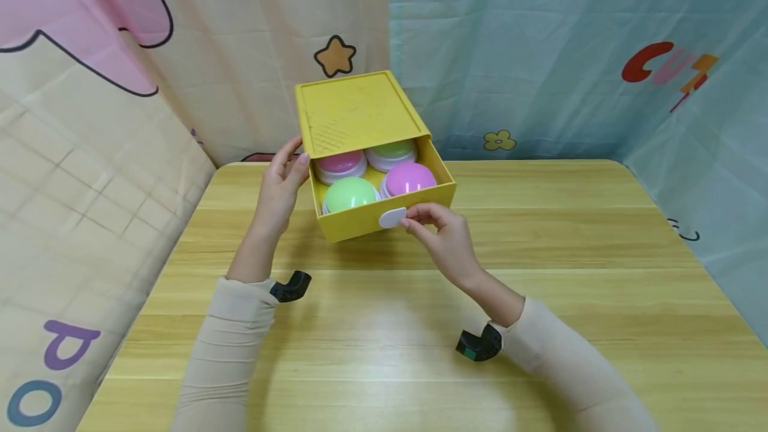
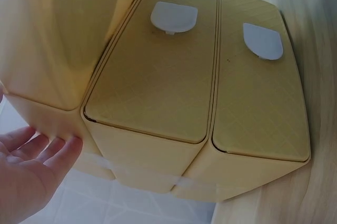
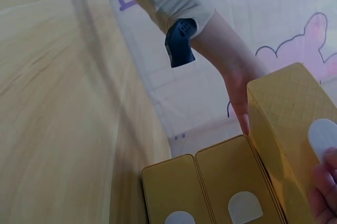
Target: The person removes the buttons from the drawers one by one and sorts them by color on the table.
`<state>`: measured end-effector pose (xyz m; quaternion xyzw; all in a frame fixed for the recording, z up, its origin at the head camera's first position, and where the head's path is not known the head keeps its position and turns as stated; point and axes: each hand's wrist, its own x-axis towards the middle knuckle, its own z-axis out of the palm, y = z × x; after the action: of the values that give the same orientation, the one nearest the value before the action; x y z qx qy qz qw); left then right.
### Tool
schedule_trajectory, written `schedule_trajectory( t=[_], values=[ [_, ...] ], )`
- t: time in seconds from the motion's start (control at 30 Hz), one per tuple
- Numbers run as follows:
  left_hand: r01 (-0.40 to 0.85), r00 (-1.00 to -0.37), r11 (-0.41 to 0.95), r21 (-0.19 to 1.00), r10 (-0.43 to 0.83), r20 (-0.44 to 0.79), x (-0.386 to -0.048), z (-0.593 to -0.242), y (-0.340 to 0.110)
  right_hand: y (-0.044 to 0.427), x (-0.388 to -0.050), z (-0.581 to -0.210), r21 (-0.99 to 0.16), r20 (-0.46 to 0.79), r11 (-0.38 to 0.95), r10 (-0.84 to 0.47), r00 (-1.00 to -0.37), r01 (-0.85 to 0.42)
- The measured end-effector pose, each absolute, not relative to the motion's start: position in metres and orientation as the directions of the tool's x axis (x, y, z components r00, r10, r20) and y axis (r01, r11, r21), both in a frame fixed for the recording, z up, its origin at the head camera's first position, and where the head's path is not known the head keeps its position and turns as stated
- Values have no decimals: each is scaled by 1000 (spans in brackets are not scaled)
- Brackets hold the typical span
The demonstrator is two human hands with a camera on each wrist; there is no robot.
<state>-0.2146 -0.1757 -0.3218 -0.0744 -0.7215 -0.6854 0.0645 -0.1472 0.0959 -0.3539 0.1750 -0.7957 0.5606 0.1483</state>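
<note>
A yellow drawer cabinet (image 1: 360,109) stands at the table's back, its top drawer (image 1: 348,224) pulled out. The drawer holds several glossy domes on white bases, among them a front green dome (image 1: 351,194) and a front pink dome (image 1: 413,178); the lid partly hides the rear ones. My right hand (image 1: 444,239) pinches the drawer's white oval pull tab (image 1: 392,218) between thumb and fingers. Along the cabinet's left side rests my left hand (image 1: 281,182). Its fingertips touch the side wall in the left wrist view, fingers fairly straight.
Below the pulled-out drawer, two lower drawers with white tabs, a middle drawer (image 2: 152,71) and a bottom drawer (image 2: 258,97), are shut. The wooden table (image 1: 372,339) extends in front. Patterned curtains (image 1: 540,52) hang behind and at both sides.
</note>
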Motion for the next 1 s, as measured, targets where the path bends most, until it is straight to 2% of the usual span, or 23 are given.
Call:
schedule_trajectory(
  t=[0.27,0.77,1.0],
  values=[
    [209,-978,64,976,25,208,-214,-322,-175,106,-124,-360,-821,459,321,-119,-880,-472],
    [209,-978,58,976,22,208,-214,-321,-175,114,-98,-374,-727,604,324,-117,-788,-605],
    [206,-979,63,977,19,205,-213,-322,-175,116,-90,-378,-720,611,326,-122,-782,-613]
  ],
)
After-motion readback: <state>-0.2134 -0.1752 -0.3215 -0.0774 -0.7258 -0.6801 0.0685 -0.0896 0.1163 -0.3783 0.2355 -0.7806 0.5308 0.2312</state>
